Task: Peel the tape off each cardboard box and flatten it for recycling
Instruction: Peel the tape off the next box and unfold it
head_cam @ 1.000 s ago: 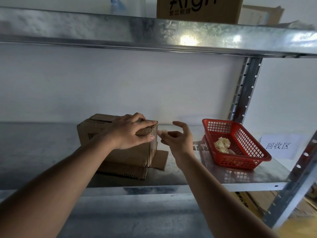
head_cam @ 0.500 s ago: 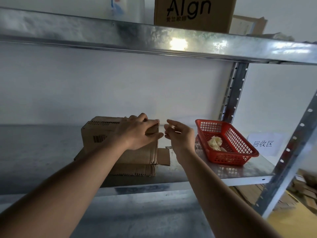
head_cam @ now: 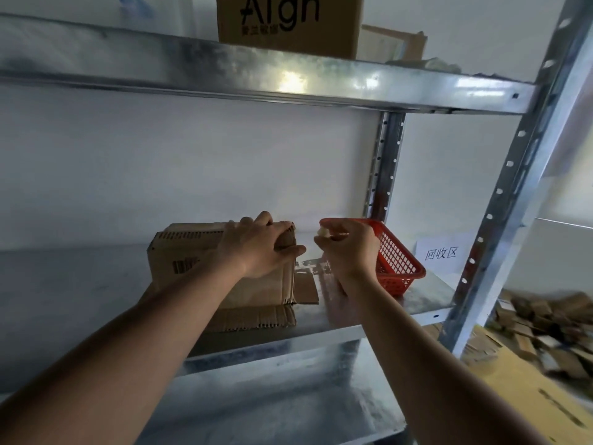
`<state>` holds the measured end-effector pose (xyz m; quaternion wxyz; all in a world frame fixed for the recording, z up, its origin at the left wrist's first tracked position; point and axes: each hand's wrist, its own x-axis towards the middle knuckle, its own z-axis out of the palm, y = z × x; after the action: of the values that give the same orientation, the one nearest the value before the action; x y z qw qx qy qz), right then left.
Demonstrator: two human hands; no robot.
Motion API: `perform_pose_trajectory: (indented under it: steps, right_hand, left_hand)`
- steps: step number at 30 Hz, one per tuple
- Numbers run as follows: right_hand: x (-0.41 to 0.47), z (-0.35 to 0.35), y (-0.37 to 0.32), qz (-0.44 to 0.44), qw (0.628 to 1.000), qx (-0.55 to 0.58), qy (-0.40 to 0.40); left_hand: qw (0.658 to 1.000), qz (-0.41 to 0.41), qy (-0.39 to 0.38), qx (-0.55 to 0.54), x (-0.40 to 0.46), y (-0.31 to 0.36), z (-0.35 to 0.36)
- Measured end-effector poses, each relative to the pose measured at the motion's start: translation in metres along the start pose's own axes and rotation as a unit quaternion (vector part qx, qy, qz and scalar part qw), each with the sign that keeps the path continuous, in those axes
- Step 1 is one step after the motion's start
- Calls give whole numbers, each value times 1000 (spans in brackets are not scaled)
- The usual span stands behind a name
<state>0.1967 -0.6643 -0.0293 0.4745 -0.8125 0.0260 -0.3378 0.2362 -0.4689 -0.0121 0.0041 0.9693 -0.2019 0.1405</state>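
Note:
A small brown cardboard box stands on the metal shelf with its bottom flaps splayed out. My left hand grips the box's top right corner, fingers over the top and thumb on the front face. My right hand is raised just right of the box, in front of the red basket. Its fingertips pinch a small pale wad of tape.
A white paper label with printed characters is on the wall behind the basket. A large printed carton stands on the upper shelf. Steel uprights rise at the right. Flattened cardboard lies piled on the floor beyond.
My right hand has closed from spread fingers to a pinch and risen toward the basket, hiding its left part. My left hand has kept its hold on the box.

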Motion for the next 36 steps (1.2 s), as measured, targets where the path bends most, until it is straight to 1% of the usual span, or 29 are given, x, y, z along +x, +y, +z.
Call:
perform_pose_trajectory:
  steps: [2,4,7,9,11,16,22,27,29,30,33,34,36]
  right_hand:
    - [10,-13,12,-23,998,-61,1]
    - [20,-24,25,-33,989,-144,-15]
    - [29,-34,42,-26,966,-246,-82]
    - [32,-39,49,-32,955,-275,-106]
    - [36,-43,54,-44,952,-279,-115]
    - [46,-43,58,-68,951,-239,-182]
    - [43,-44,51,-108,964,-169,-176]
    - [38,-35,40,-196,960,-122,-160]
    - [36,-28,29,-212,954,-103,-188]
    - [35,-23,23,-206,949,-102,-217]
    - [30,-11,8,-177,918,-160,-317]
    - [29,-8,6,-176,909,-175,-335]
    - [28,-2,3,-183,906,-173,-339]
  left_hand:
    - [1000,-7,-3,2,5,11,-1]
    - [1000,-15,-6,0,9,22,-1]
    - [1000,-28,-8,1,16,35,1]
    - [999,-37,-7,6,18,42,3]
    - [999,-44,-2,18,20,48,5]
    - [998,-51,5,38,18,57,4]
    - [999,-42,-18,5,11,61,-5]
    - [1000,-15,-18,-13,1,58,-15]
    - [1000,-9,-18,-20,-7,53,-20]
    - [999,-12,-20,-26,-11,50,-22]
    - [999,-38,-17,-14,-28,34,-29]
    - [999,-49,-12,4,-35,26,-30]
    - [996,-77,-6,39,-49,7,-33]
